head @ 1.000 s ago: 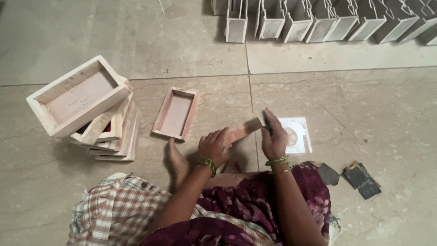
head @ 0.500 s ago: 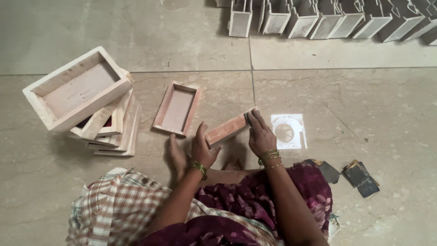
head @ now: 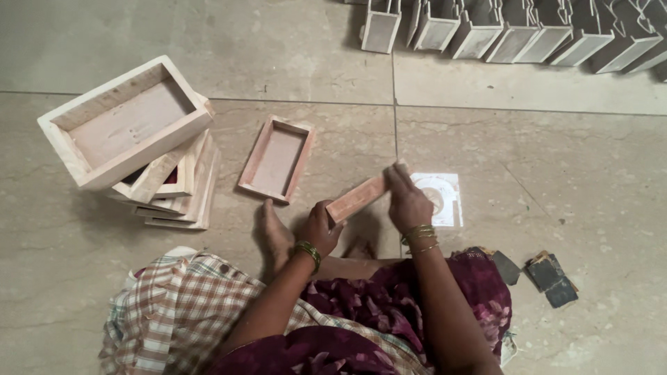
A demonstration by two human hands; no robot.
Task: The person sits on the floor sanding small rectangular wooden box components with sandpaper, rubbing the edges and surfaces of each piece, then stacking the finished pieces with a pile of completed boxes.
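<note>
Raised since the earlier frame, the flat pinkish stone slab (head: 358, 197) sits tilted above the floor — left hand (head: 321, 227) and right hand (head: 408, 201) grip its ends; shallow pink stone tray (head: 276, 159) lies empty.

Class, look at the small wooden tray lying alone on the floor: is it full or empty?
Empty: the small tray lies open side up, its bare bottom showing.

The strip (head: 358, 198) I hold is raw, matt pinkish wood, like the shallow tray (head: 275, 158) and stacked boxes (head: 125, 132). The floor (head: 528, 173) is smooth, faintly glossy stone tile.
</note>
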